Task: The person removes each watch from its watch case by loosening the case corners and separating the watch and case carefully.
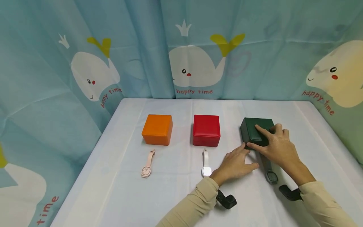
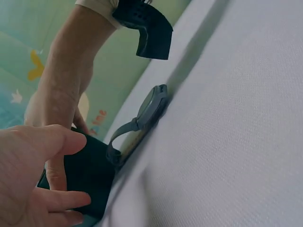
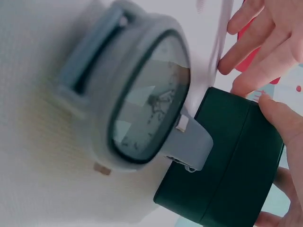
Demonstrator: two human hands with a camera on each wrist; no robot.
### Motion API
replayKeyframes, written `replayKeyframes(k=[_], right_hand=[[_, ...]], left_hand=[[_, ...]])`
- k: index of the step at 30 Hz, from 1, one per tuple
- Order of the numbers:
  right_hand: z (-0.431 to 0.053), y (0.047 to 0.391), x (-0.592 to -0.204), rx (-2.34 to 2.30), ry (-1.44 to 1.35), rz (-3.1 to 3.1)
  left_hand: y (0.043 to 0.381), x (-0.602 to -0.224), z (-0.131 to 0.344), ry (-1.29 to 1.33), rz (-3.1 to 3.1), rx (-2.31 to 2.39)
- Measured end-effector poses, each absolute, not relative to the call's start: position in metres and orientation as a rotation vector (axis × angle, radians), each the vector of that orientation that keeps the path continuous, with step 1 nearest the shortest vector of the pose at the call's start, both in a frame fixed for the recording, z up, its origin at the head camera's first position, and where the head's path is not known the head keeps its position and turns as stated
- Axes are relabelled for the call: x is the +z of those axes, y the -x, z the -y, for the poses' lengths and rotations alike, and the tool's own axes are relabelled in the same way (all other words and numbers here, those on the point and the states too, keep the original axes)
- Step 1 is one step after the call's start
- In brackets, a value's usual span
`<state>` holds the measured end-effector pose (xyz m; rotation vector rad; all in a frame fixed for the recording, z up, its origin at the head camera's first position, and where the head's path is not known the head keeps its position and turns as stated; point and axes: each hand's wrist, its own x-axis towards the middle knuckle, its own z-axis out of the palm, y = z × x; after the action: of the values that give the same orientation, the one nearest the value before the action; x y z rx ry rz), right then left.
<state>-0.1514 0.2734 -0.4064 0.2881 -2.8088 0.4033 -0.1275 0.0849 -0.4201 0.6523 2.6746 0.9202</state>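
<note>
A closed dark green box sits at the right of the white table. My right hand spans it from above, thumb at the front edge, one finger on the lid, others along the right side. At the box's front left corner are the fingertips of my left hand, its fingers extended and thumb spread. A grey watch lies in front of the box, its strap close to the front face. In the right wrist view, the watch's round-cornered dial looms large.
A red box and an orange box stand in a row to the left. Before them lie a white watch and a pink watch. A blue whale-print curtain hangs behind the table.
</note>
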Motion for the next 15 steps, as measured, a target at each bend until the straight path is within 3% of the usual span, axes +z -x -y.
replayKeyframes(k=[15], right_hand=[[-0.2763, 0.158, -0.4094, 0.388, -0.321, 2.781]], left_hand=[[0.1284, -0.423, -0.0874, -0.629, -2.705, 0.885]])
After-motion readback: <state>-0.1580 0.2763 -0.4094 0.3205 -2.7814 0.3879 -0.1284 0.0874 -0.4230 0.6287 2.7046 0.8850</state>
